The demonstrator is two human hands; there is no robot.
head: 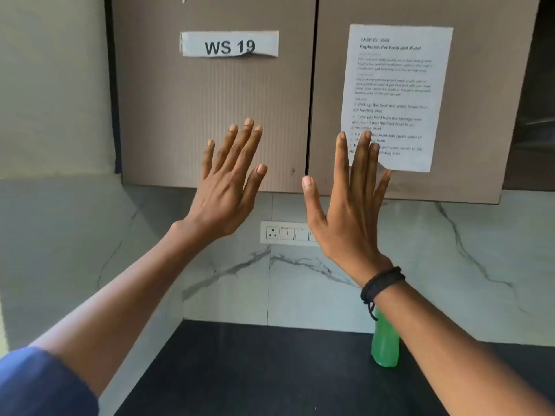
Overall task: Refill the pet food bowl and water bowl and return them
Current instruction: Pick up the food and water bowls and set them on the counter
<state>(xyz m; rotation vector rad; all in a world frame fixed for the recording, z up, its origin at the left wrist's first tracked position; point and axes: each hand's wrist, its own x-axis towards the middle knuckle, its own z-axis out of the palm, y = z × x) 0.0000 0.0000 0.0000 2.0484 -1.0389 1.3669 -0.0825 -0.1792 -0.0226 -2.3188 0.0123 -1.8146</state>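
The left hand (228, 187) is raised with fingers spread, holding nothing, below a "WS 19" label (229, 44) on the cabinet door (168, 115). The right hand (348, 211) is likewise flat and empty, its fingertips overlapping the taped instruction sheet (399, 85). Beneath that wrist stands a green bottle (386, 343). No bowls or pet food show; by my reading nothing is begun.

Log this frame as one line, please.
left hand open, raised | right hand open, raised | nothing held | green bottle on counter | bowls unseen
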